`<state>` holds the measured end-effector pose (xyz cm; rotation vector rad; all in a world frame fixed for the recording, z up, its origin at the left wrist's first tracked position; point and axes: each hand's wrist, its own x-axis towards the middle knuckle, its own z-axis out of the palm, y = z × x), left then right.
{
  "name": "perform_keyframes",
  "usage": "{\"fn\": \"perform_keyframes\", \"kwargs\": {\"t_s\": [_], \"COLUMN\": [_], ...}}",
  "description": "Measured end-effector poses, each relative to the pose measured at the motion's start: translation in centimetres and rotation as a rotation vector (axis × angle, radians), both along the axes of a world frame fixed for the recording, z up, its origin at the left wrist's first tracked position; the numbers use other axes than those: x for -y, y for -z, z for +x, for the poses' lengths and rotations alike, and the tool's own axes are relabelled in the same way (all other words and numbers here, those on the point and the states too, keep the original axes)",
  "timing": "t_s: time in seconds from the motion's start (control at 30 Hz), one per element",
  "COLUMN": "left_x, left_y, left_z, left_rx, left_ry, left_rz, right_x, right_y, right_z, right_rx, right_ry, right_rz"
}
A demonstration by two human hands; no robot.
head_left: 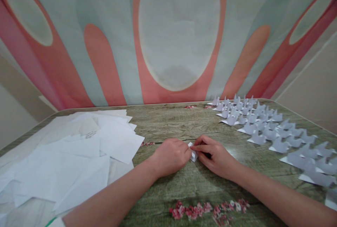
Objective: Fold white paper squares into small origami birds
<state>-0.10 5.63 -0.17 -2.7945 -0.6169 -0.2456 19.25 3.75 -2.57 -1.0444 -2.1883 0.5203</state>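
My left hand (171,157) and right hand (217,156) flank the folded paper (193,155) over the worktop (168,123); its long axis points roughly away from me. Right fingers are pinched on it; left fingers meet its left edge, their closure hidden. Both are equally near. Farther right stand paper birds (256,138).

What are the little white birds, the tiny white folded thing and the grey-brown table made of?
Small white folded birds: probably matte paper, with thin, crisp edges. Tiny white folded piece: likely paper too, creased into small facets. Grey-brown wood-grained table top: a faint sheen; maybe wood, maybe a printed cover, because its pink flowers look flat.
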Motion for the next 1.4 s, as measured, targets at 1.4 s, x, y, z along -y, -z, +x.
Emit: {"fn": "perform_keyframes", "kwargs": {"t_s": [1.4], "left_x": [2.4], "left_y": [-1.7], "left_z": [-0.1], "left_rx": [-0.024], "left_ry": [-0.085], "left_rz": [-0.265], "right_x": [0.0], "right_y": [-0.5], "right_z": [-0.2], "right_rx": [-0.008], "right_ry": [-0.006], "right_rz": [-0.067]}}
